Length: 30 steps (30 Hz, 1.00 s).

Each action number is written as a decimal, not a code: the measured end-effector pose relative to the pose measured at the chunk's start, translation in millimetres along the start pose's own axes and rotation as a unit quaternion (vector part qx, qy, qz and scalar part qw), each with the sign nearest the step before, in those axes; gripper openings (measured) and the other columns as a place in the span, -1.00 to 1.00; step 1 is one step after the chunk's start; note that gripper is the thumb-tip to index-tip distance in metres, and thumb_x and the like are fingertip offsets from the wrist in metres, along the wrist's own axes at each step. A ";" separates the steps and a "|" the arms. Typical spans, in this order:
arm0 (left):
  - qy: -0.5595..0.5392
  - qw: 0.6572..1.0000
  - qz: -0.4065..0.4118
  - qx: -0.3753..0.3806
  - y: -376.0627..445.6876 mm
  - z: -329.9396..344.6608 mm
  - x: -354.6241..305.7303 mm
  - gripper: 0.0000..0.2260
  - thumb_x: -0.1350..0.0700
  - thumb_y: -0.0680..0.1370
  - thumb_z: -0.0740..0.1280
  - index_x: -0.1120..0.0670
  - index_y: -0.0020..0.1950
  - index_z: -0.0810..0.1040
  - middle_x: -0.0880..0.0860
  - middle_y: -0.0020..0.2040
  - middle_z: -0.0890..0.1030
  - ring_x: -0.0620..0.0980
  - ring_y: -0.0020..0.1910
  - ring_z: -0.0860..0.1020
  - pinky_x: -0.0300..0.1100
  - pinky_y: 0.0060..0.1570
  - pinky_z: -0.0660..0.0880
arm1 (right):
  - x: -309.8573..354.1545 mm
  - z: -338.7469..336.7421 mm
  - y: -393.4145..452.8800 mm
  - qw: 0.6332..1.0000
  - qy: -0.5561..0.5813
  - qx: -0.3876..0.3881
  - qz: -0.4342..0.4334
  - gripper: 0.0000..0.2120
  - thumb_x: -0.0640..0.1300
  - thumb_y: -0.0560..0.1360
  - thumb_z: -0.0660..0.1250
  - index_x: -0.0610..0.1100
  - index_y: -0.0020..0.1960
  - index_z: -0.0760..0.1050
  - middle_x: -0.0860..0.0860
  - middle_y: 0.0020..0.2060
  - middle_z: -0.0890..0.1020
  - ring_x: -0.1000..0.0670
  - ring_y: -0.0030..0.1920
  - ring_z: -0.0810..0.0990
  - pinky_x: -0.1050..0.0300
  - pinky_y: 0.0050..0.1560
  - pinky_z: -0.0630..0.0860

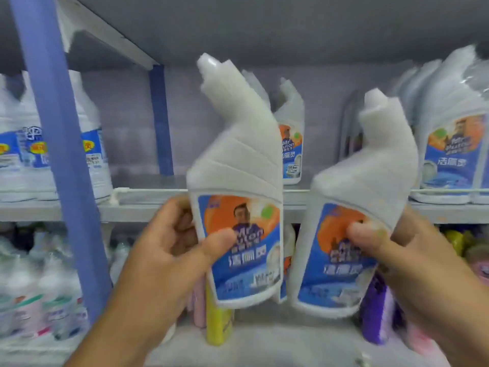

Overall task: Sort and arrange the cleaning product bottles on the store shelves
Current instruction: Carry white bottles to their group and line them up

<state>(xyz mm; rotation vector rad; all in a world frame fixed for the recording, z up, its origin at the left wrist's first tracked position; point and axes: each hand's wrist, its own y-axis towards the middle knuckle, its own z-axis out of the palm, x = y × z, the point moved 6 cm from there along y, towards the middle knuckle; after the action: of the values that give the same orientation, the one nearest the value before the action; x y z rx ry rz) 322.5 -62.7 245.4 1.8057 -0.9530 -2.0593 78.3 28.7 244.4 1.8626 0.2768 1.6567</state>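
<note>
White plastic, angled-neck cleaner bottles, two in hand, head view. I note the left hand (169,250) holding the left bottle (235,186), fingers (182,215) curled round its side, thumb across the blue-and-orange label. Right hand (412,263) holds the right bottle (365,207), thumb pressed on its label, the other fingers hidden behind; this bottle tilts rightward. Both sit in front of the grey shelf (148,205). Beyond the fingers: matching bottles (291,139) on that shelf. Left of the fingers: blue upright (58,144), clear jugs (90,144). Below the fingers: yellow bottle (218,319), purple bottle (374,311).
</note>
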 end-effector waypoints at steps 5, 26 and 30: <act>0.022 0.996 0.090 0.017 89.7 3.1 -58.5 -0.70 -0.04 0.39 0.55 -0.12 0.07 0.58 -0.10 0.09 0.71 -0.10 0.09 0.68 -0.18 -0.02 0.61 | 68.2 -3.7 86.9 0.997 0.019 -0.038 -0.071 -0.48 -0.06 0.38 0.48 -0.15 0.31 0.53 -0.07 0.06 0.74 -0.04 0.03 0.74 0.10 -0.03 0.66; 0.068 0.988 -0.134 0.032 176.4 29.0 32.3 -0.69 0.00 0.54 0.47 0.01 0.24 0.51 0.01 0.13 0.70 0.00 0.05 0.71 0.09 0.10 0.64 | -24.2 -19.1 220.3 0.991 -0.064 0.034 0.116 -0.72 -0.11 0.56 0.46 -0.12 0.22 0.52 -0.11 -0.01 0.76 -0.13 0.00 0.76 -0.13 0.04 0.69; 0.223 0.970 -0.095 0.020 185.0 24.0 29.1 -0.68 -0.10 0.51 0.49 -0.06 0.20 0.52 -0.06 0.06 0.66 -0.07 0.01 0.67 -0.05 -0.04 0.65 | -30.3 -24.4 229.7 0.974 -0.184 0.066 0.118 -0.63 0.00 0.49 0.53 -0.05 0.21 0.49 -0.02 -0.02 0.76 -0.05 -0.03 0.76 -0.08 0.02 0.70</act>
<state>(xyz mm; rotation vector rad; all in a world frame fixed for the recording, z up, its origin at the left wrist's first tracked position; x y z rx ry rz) 250.5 -212.1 335.5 2.3219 -0.7196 -1.6194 -6.5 -160.1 351.2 2.3337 0.0093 1.4271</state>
